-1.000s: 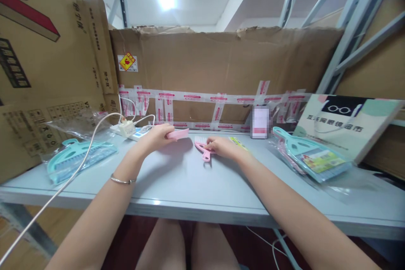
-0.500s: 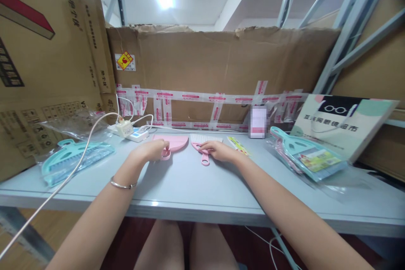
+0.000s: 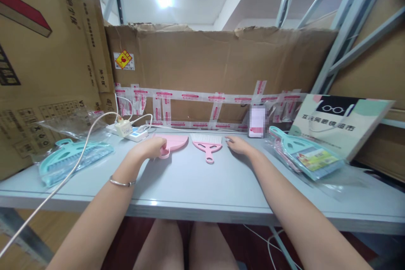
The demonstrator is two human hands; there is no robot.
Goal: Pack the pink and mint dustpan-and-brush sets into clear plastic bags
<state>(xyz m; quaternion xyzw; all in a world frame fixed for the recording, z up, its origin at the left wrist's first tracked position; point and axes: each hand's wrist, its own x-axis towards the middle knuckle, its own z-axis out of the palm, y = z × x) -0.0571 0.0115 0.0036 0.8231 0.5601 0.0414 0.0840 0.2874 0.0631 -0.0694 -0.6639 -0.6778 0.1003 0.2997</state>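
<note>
A pink mini dustpan (image 3: pixel 173 143) lies flat on the grey table (image 3: pixel 196 185). My left hand (image 3: pixel 151 148) curls around its handle at the near end. To its right a pink hand brush (image 3: pixel 208 145) with white bristles lies free, handle toward me. My right hand (image 3: pixel 239 145) rests flat on the table to the right of the brush, fingers stretched out over a small printed card that it hides.
A teal dustpan and brush set (image 3: pixel 69 160) in a clear bag lies at the left. More bagged sets (image 3: pixel 305 156) are piled at the right, by a leaning printed board (image 3: pixel 343 122). A power strip (image 3: pixel 128 131) with cables and a phone (image 3: pixel 257 121) stand against the taped cardboard wall.
My left hand has laid the pink dustpan flat on the table. My right hand has let go of the pink brush and slid right onto the card.
</note>
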